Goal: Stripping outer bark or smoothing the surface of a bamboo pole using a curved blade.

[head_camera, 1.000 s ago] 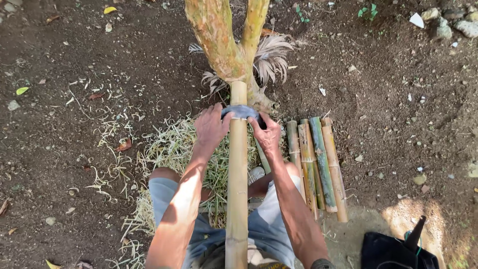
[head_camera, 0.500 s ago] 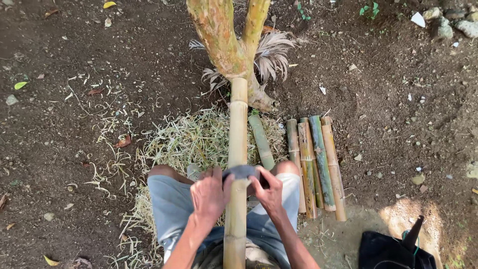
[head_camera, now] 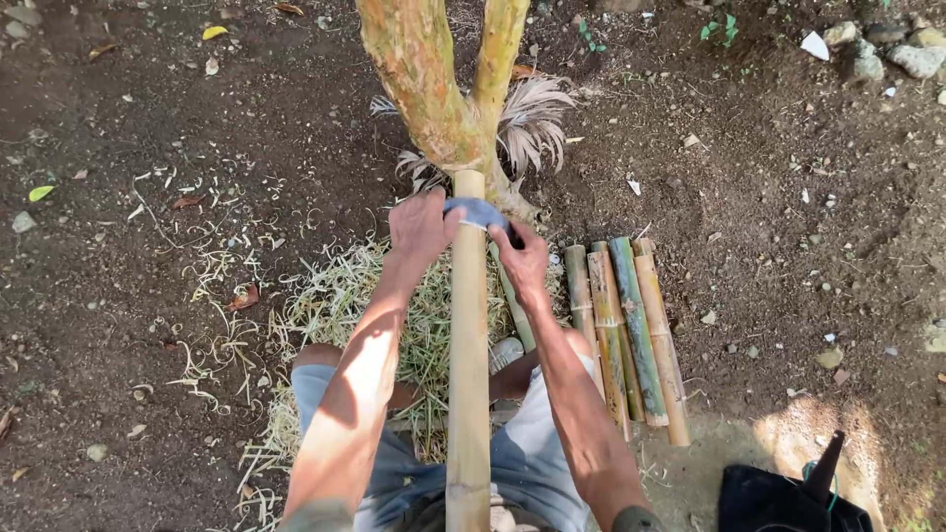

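A long pale bamboo pole [head_camera: 468, 374] runs from between my knees up to the fork of a small tree [head_camera: 434, 89]. Across the pole's far end lies a grey-blue blade [head_camera: 478, 212]. My left hand [head_camera: 419, 227] grips its left end and my right hand [head_camera: 520, 258] grips its right end. Both arms are stretched out, one on each side of the pole. A heap of thin bamboo shavings [head_camera: 335, 305] lies on the soil under my left arm.
Several cut bamboo pieces [head_camera: 626, 330] lie side by side on the ground right of my right arm. A black bag with a handle sticking out [head_camera: 788, 493] sits at the bottom right. Dark soil, dry leaves and stones [head_camera: 877, 49] surround the spot.
Both hands, with the blade, were drawn back along the pole toward my body half a second ago; now they are out at the pole's far end again.
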